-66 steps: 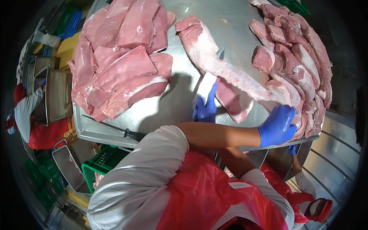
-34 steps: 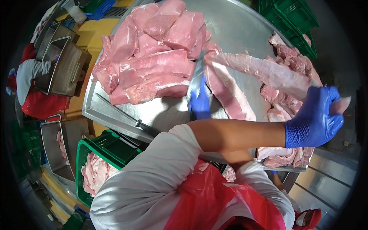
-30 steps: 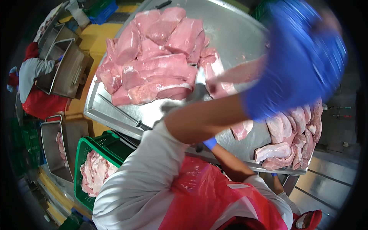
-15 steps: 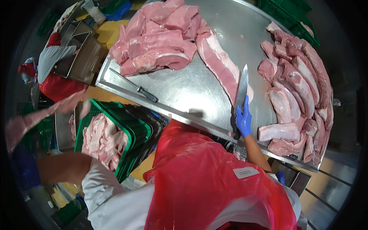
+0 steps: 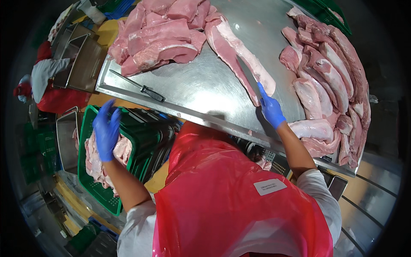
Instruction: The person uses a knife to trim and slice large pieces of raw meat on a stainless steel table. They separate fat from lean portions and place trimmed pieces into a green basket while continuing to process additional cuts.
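Observation:
My right hand [image 5: 272, 112], in a blue glove, grips a knife [image 5: 248, 71] with the index finger stretched along it. The blade lies at a long strip of meat [image 5: 227, 45], between its pink part and its pale fatty part. My left hand [image 5: 107, 130], also blue-gloved, is open and holds nothing that I can see. It is over a green crate [image 5: 87, 160] that contains pale meat trimmings [image 5: 123, 150]. The strip lies on a steel table [image 5: 205, 81], below a pile of pink meat cuts [image 5: 160, 36].
A sharpening steel [image 5: 147, 91] with a black handle lies near the table's front edge. Several long meat pieces [image 5: 327, 81] are heaped at the right. Another person [image 5: 50, 79] works at metal bins at the far left. More green crates [image 5: 323, 13] stand beyond the table.
My left hand has come in from the far left to above the crate; the blurred meat strip beside it is gone from view. My right hand has moved the knife tip into the strip on the table.

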